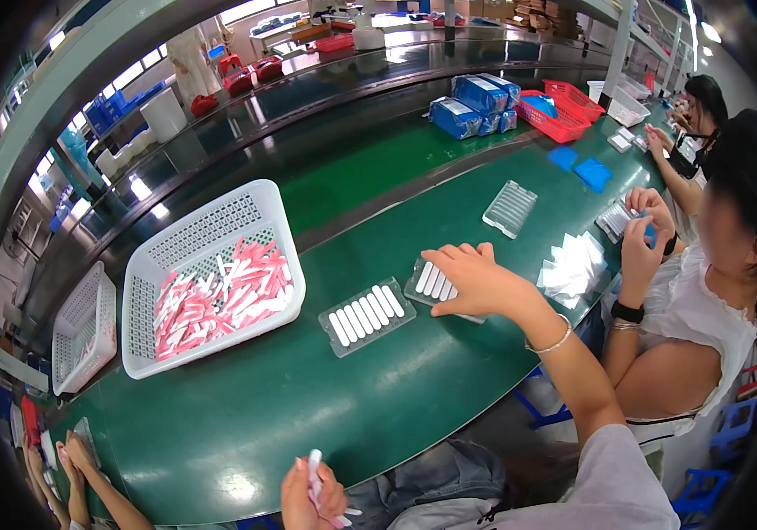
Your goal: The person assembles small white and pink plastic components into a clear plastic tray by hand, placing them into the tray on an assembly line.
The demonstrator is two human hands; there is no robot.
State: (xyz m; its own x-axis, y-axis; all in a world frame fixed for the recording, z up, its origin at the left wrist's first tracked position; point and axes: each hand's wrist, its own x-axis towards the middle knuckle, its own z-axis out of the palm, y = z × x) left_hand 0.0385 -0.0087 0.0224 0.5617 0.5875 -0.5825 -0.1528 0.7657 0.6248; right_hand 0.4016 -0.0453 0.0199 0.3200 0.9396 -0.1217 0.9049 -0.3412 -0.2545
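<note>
My left hand (pixel 312 496), low at the table's near edge, is closed round a few slim pink and white sticks (pixel 315 461). My right hand (pixel 474 281) reaches over a clear plastic tray (pixel 412 288) of white rounded sticks (pixel 434 280), fingers at its far edge and thumb near the opposite side. The hand hides the tray's right part. Just left of it lies a second clear tray (pixel 339 346), holding a row of several white sticks (pixel 362 316). A white perforated basket (pixel 135 340) farther left holds a loose heap of pink and white sticks (pixel 224 296).
An empty-looking clear tray (pixel 510 209) and a pile of clear sheets (pixel 573 269) lie to the right. A co-worker's hands (pixel 643 234) work beside them. Blue packs (pixel 475 106) and red baskets (pixel 555 124) stand farther off. Other hands (pixel 78 459) show at lower left.
</note>
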